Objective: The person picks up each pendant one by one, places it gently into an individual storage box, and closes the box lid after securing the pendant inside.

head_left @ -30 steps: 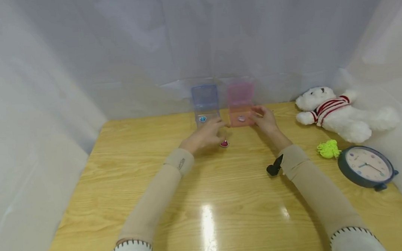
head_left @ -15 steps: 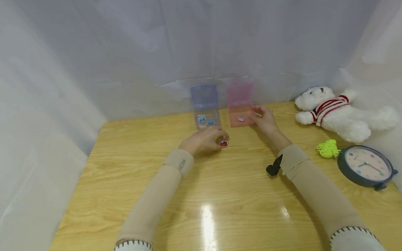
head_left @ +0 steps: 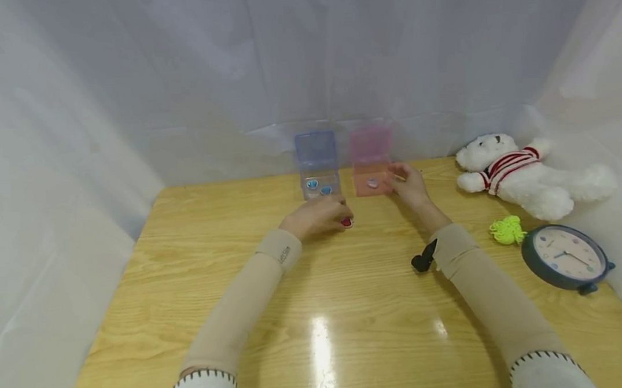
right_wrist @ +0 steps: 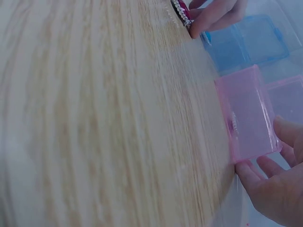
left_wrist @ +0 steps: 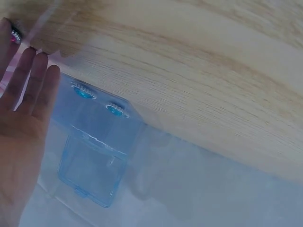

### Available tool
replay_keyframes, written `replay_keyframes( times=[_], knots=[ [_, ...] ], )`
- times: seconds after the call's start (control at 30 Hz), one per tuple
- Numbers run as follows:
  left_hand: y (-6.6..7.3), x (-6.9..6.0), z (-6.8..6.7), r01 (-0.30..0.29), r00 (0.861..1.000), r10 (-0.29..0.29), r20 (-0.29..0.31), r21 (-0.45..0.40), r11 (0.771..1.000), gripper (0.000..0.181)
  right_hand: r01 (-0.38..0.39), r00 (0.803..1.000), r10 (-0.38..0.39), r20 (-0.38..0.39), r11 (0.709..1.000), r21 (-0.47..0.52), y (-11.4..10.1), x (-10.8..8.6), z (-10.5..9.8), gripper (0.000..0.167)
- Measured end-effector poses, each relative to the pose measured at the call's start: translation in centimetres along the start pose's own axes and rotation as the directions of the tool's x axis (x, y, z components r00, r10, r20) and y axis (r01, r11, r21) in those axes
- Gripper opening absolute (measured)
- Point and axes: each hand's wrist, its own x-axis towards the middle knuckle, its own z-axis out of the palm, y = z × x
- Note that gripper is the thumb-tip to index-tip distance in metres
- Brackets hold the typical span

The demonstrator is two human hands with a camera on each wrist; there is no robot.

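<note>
On a pale wood-grain tabletop (head_left: 364, 330), a person's left hand (head_left: 319, 215), at the centre of the head view, has its fingertips curled at a small red gem with a sparkling pale rim (head_left: 347, 222); the grip appears pinched on it, though the fingers hide part of the contact. The gem is low, close to the wood, near the front edges of two open plastic boxes. Above the hand, the translucent blue hinged box (head_left: 316, 150) contains two blue gems with pale rims (head_left: 319, 187); to its right in the frame, the translucent pink hinged box (head_left: 371, 142) contains one pale gem (head_left: 372, 183). The right hand (head_left: 412, 189), right of centre, holds the pink box's side, its grip clamped between thumb and fingers. At the far right lie a white plush bear in a red-striped top (head_left: 529, 176), a neon-yellow yarn bundle (head_left: 508, 230) and a round dark-blue clock (head_left: 569, 255). The red gem could slip or flip if the pinch catches only its rim. The left knuckles, just beside the blue box, could nudge it and jostle its gems; uneven pressure from the right hand could tilt the pink box.
</note>
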Motion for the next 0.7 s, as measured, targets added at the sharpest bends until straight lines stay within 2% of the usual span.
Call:
replay_keyframes(
  times=[0.17,0.37,0.57,0.7],
  knots=[
    [0.1,-0.1,0.0,-0.008,1.0,0.008,-0.015,0.019,1.0,0.031,0.022,1.0,-0.022,-0.01,1.0,-0.017,0.1,0.0,0.2,0.048],
    [0.4,0.0,-0.2,0.011,1.0,-0.011,-0.018,0.01,1.0,0.025,0.024,1.0,-0.024,-0.02,1.0,0.014,0.9,0.7,0.1,0.047],
    [0.7,0.2,-0.5,0.03,0.998,-0.036,-0.048,-0.113,0.993,0.028,0.056,0.998,-0.056,-0.038,0.998,0.002,3.0,2.0,0.1,0.048],
    [0.9,0.5,-0.9,0.02,0.995,-0.035,-0.094,-0.162,0.987,0.033,0.061,0.997,-0.061,-0.042,0.998,-0.002,3.3,2.1,0.2,0.049]
  ],
)
